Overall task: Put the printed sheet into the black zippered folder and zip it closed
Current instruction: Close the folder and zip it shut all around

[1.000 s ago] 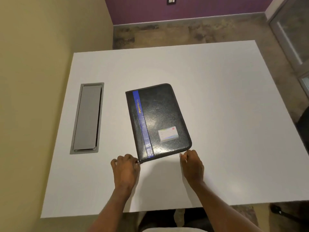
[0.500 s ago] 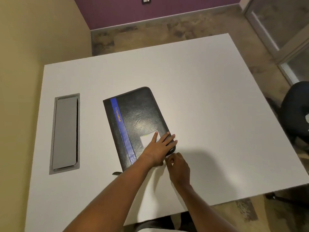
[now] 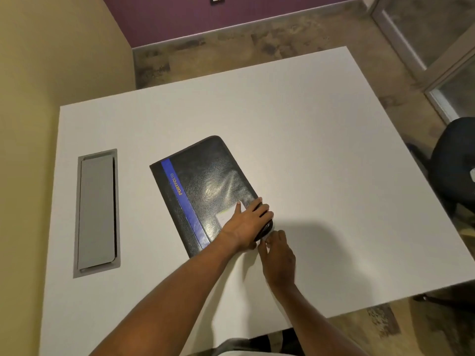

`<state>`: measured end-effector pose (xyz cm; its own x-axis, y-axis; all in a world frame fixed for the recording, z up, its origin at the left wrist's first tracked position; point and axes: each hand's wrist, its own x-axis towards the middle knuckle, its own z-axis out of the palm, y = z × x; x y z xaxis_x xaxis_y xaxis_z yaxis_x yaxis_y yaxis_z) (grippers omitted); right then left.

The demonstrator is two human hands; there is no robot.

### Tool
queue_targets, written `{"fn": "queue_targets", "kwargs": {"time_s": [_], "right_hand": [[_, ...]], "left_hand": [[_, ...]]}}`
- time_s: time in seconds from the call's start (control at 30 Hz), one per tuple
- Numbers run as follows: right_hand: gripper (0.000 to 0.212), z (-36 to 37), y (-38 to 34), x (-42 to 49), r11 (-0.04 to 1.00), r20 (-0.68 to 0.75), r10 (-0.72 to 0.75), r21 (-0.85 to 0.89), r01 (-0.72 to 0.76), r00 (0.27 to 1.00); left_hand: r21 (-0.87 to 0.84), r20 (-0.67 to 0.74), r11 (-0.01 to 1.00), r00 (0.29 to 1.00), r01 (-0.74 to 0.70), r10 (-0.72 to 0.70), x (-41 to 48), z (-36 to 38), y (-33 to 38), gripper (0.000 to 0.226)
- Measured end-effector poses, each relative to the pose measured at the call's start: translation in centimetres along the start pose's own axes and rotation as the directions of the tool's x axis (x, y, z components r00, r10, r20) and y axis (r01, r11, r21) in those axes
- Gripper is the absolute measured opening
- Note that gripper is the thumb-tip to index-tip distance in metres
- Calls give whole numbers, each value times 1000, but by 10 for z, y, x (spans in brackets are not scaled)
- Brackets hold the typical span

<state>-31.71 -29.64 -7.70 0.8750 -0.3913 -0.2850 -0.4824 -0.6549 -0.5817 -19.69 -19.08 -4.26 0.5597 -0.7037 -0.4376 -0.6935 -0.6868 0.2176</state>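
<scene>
One head-worn wide-angle view. It looks forward and steeply down from above the near edge of the desk (image 3: pixel 321 150), close over the left hand (image 3: pixel 245 226) and right hand (image 3: pixel 280 255). The black zippered folder (image 3: pixel 205 181) lies near centre, with the floor (image 3: pixel 270 44) and purple wall (image 3: pixel 257 11) beyond.

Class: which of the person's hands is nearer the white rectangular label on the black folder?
Left. The left hand lies flat on the black zippered folder, partly covering the white rectangular label. The right hand is at the folder's near corner, off the label.
</scene>
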Motion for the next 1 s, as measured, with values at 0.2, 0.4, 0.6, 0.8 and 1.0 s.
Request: {"fn": "queue_targets", "kwargs": {"time_s": [0.2,0.4,0.6,0.8,1.0], "right_hand": [[13,7,6,-6,993,-41,17,115,-12,999],[11,9,21,-9,994,-20,-89,59,90,996],[16,15,18,-14,987,-72,-156,22,158,985],[17,16,15,-16,986,-60,-161,24,162,985],[11,20,17,-20,980,-52,-111,160,118,992]], "left_hand": [[-56,35,998,999,9,-7,5,-4,-2,98],[-86,46,996,999,7,-3,11,-10,-4,65],[-95,51,993,996,72,-67,17,-10,3,55],[-33,55,996,995,82,-80,18,3,11,53],[5,57,1000,998,23,-24,18,4,4,49]]}}
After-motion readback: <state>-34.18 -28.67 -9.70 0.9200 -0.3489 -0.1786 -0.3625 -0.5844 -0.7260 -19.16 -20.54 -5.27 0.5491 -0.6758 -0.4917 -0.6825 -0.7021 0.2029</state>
